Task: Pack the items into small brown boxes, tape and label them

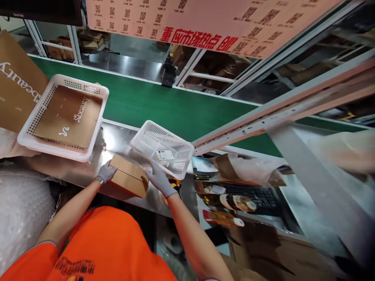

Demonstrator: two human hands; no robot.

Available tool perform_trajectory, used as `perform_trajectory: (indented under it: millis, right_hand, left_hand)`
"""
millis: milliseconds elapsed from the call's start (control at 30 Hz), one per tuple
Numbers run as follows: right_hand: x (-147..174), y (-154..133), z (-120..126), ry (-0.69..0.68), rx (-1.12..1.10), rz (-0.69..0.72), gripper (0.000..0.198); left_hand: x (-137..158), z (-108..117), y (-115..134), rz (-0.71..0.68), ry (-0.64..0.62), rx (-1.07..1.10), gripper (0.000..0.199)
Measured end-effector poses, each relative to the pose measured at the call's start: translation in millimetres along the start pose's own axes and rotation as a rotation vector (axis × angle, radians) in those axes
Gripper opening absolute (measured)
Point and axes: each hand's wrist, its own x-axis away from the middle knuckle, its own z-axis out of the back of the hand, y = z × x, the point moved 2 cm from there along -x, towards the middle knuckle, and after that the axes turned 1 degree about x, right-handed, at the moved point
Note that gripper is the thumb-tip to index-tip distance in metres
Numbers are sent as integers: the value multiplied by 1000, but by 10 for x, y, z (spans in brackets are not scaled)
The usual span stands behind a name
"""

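Observation:
A closed brown cardboard box (pixel 129 174) sits at the front edge of the metal worktop, a seam running along its top. My left hand (pixel 106 172), in a grey glove, grips the box's left end with the thumb over the top edge. On the opposite end, my gloved right hand (pixel 160 178) holds the far right corner, its fingers partly hidden. Right behind that hand lies a white perforated basket (pixel 140 136), overlapped by the fingertips. Inside the basket is a small white printed label (pixel 165 155).
A larger white basket (pixel 98 90) at left holds a flat printed carton (pixel 68 117). Behind runs a green conveyor belt (pixel 140 99). Bubble wrap (pixel 23 218) bulges at lower left. At right are a metal post (pixel 234 127), a keyboard (pixel 249 195) and bottles (pixel 238 203).

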Motion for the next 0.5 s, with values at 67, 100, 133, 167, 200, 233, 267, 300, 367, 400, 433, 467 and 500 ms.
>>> perform_trajectory:
  millis: [67, 100, 133, 167, 200, 233, 267, 300, 367, 400, 433, 467, 500]
  right_hand:
    - [-193, -325, 105, 77, 80, 189, 59]
    - [-262, -447, 99, 117, 104, 260, 59]
    - [-308, -529, 44, 143, 130, 308, 58]
    - [-330, -565, -60, 143, 165, 329, 57]
    - [-331, -554, -206, 106, 214, 316, 55]
    - [-317, -503, -377, 33, 279, 269, 51]
    - [-293, -423, -549, -53, 357, 201, 45]
    - [-264, -330, -704, -142, 432, 130, 39]
    - [-220, -161, -907, -272, 535, 38, 39]
    - [-209, -104, -947, -300, 550, 33, 42]
    - [-202, -64, -950, -303, 539, 47, 46]
    - [-191, -37, -926, -290, 510, 68, 48]
    - [-169, -14, -884, -268, 478, 91, 49]
  left_hand:
    - [6, -1, 8, 11, 5, 22, 58]
    - [9, -2, 11, 17, 7, 29, 58]
    - [13, -3, 13, 21, 9, 34, 58]
    - [16, -3, 16, 23, 8, 36, 57]
    - [20, -1, 20, 27, 8, 39, 58]
    - [25, 2, 25, 31, 8, 42, 58]
    - [29, 5, 31, 29, 4, 42, 59]
    - [34, 9, 38, 28, 0, 41, 59]
    - [42, 14, 45, 25, -9, 44, 58]
    - [44, 15, 44, 23, -14, 54, 57]
    - [44, 15, 38, 20, -20, 68, 57]
    - [42, 14, 26, 18, -24, 82, 58]
    - [36, 15, 12, 13, -28, 97, 58]
